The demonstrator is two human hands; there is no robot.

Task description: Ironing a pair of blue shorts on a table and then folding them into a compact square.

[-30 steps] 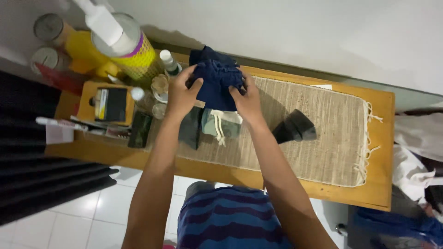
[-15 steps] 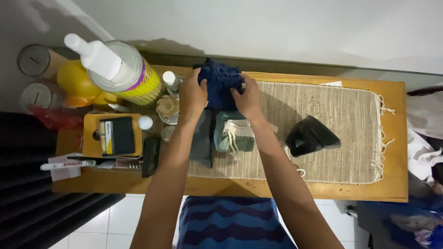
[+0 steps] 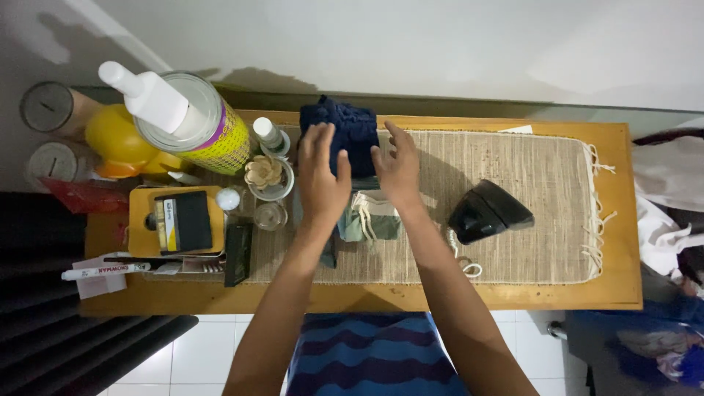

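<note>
A folded dark blue cloth [image 3: 350, 130] lies at the back of the woven table runner [image 3: 528, 161], close to the wall. My left hand [image 3: 321, 177] hovers just in front of it with fingers spread and holds nothing. My right hand [image 3: 396, 167] is beside it on the right, also spread, its fingertips near the cloth's right edge. Under my hands lie a grey-green drawstring pouch [image 3: 370, 220] with white cords and a dark folded cloth [image 3: 328, 249].
A black clothes iron [image 3: 488, 213] sits right of my hands. At left stand a large pump bottle [image 3: 187, 117], a yellow container [image 3: 121, 139], small jars, a wallet on a wooden tray [image 3: 176, 220] and a marker [image 3: 106, 270]. The wooden table [image 3: 616, 293] meets the wall.
Both hands pressed the dark blue cloth down at the back of the runner, then let go and drew back slightly with fingers spread.
</note>
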